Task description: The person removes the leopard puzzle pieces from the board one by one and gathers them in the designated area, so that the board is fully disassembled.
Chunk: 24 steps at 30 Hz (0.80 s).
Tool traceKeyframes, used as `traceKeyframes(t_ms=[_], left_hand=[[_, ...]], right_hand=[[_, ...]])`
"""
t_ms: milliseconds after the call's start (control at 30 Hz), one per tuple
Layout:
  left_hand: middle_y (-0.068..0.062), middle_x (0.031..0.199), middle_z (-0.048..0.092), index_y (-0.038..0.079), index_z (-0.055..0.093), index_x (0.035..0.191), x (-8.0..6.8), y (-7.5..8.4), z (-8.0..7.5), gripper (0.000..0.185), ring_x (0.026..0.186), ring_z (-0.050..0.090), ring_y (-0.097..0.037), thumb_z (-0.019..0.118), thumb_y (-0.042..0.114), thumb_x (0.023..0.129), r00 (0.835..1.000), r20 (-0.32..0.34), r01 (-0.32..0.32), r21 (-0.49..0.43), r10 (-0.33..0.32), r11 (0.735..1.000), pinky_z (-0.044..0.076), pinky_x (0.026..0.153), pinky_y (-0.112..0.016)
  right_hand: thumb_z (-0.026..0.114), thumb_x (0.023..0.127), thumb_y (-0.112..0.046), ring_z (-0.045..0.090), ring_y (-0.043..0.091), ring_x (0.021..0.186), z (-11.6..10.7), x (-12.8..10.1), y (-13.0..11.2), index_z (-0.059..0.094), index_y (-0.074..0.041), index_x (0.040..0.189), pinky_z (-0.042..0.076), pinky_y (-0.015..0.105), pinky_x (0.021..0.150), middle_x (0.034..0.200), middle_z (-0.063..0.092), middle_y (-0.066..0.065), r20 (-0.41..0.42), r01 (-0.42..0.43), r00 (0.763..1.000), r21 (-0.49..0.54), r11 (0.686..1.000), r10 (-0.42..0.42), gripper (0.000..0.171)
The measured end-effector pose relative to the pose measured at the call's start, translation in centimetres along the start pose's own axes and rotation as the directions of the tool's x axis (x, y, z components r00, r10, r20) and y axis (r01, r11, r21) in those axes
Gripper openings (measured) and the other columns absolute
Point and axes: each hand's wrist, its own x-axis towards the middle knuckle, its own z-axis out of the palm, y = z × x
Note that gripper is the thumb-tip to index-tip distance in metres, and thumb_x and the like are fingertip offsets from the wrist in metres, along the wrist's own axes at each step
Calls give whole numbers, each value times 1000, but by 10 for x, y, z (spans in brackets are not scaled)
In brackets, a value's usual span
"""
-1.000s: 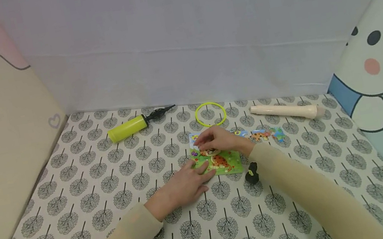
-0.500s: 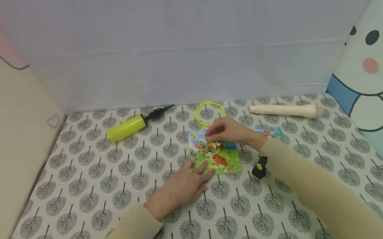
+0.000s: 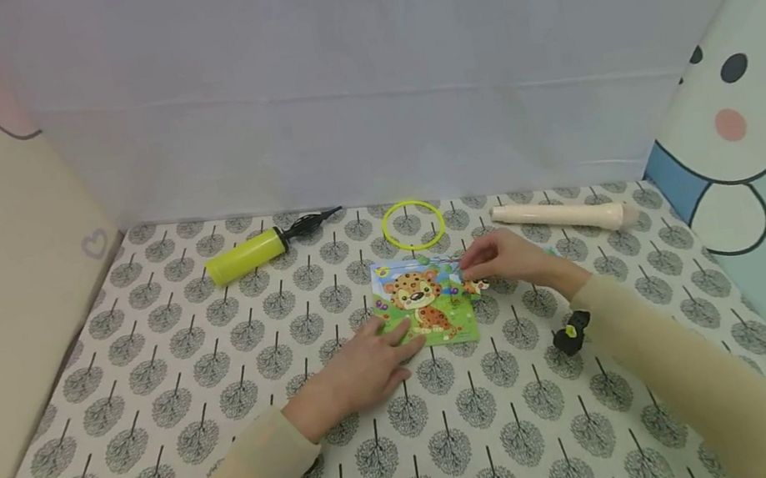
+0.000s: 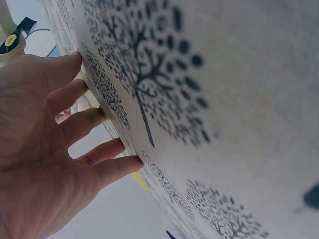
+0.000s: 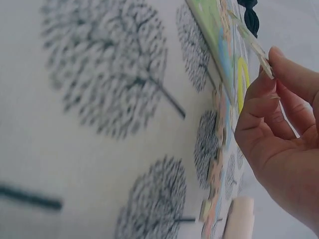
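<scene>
A leopard jigsaw board (image 3: 424,300) lies on the tree-print cloth (image 3: 227,400). My left hand (image 3: 386,347) lies flat with straight fingers on the board's lower left corner; in the left wrist view its fingers (image 4: 84,122) press down at the board's edge. My right hand (image 3: 473,268) hovers at the board's right edge and pinches a small puzzle piece (image 3: 476,286) between thumb and fingers. In the right wrist view that thin piece (image 5: 251,42) sticks out of the fingertips (image 5: 279,64), above the board (image 5: 217,30). Loose pieces (image 5: 218,164) lie beside it.
At the back lie a yellow hand pump (image 3: 249,255), a yellow ring (image 3: 414,224) and a cream cylinder (image 3: 562,215). A black wrist strap part (image 3: 569,333) hangs under my right forearm. Padded walls close in left, back and right.
My right hand moved from the top middle of the board to its right edge, uncovering the leopard picture. The left hand stayed on the lower left corner.
</scene>
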Motion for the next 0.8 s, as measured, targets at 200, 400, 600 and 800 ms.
traceKeyframes(t_ms=[200,400,600,800], left_hand=[[-14,151,28,18,38,147,-1,1,0,54,134,29,-42,52,35,97,1000,-3,-1,7,1,1000,25,110,-47],[-14,151,29,17,38,147,-1,1,1,54,134,29,-42,52,35,98,1000,-3,1,5,-1,1000,24,110,-48],[-13,151,28,18,38,147,-2,1,2,54,133,29,-42,52,35,98,1000,-4,2,5,-2,1000,26,110,-48],[-13,151,28,18,37,147,-1,0,2,54,134,29,-42,52,34,98,1000,-5,-3,4,3,1000,25,110,-47]], right_hand=[[73,86,-19,62,26,89,-10,-13,6,68,-1,104,51,39,77,98,69,10,30,-81,996,-5,997,81,26],[73,85,-15,65,26,90,-12,-19,12,69,1,105,54,38,77,99,70,11,54,-83,995,-7,997,83,27],[75,84,-15,67,22,84,-7,-18,17,70,-1,101,55,35,70,95,71,8,0,-23,1000,-105,994,23,23],[77,82,-16,66,16,76,-2,-20,16,71,-6,95,55,32,64,90,70,2,-65,10,997,-273,962,-28,18]])
